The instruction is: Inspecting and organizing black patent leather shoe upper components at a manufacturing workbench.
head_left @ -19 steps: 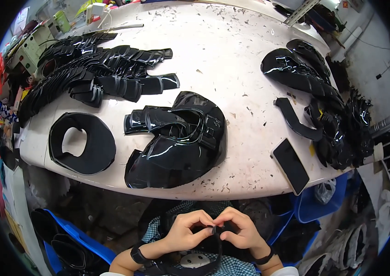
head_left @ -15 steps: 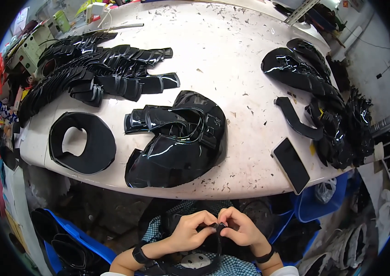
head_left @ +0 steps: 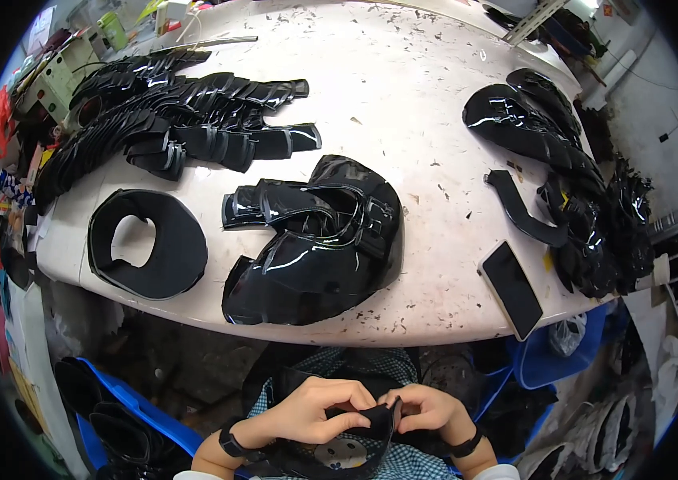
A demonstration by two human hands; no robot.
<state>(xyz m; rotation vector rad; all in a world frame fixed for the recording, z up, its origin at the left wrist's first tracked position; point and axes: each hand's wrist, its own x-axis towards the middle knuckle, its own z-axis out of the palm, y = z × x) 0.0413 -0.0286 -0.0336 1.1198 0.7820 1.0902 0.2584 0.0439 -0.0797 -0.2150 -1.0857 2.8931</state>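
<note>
Over my lap, in front of the table's near edge, both hands pinch a black fabric piece (head_left: 379,422). My left hand (head_left: 316,410) has thumb and fingers closed on its edge. Close beside it, my right hand (head_left: 427,410) grips the same piece by its right edge. The piece's lower part blends with the dark cloth below, so its full shape is unclear. On the table ahead lies a glossy black curved piece with straps and a buckle (head_left: 315,272). To its left rests a matt black ring-shaped piece (head_left: 183,248).
Stacked black curved pieces (head_left: 219,144) cover the table's far left. More glossy black pieces (head_left: 515,128) pile up at the right, near a curved black strip (head_left: 515,210) and a phone (head_left: 513,290). Blue bins (head_left: 555,352) stand below the table's right and left ends.
My hands have turned and spread slightly around the black piece, and more of its folded edge shows between them. The view has shifted a little; the things on the table lie as before.
</note>
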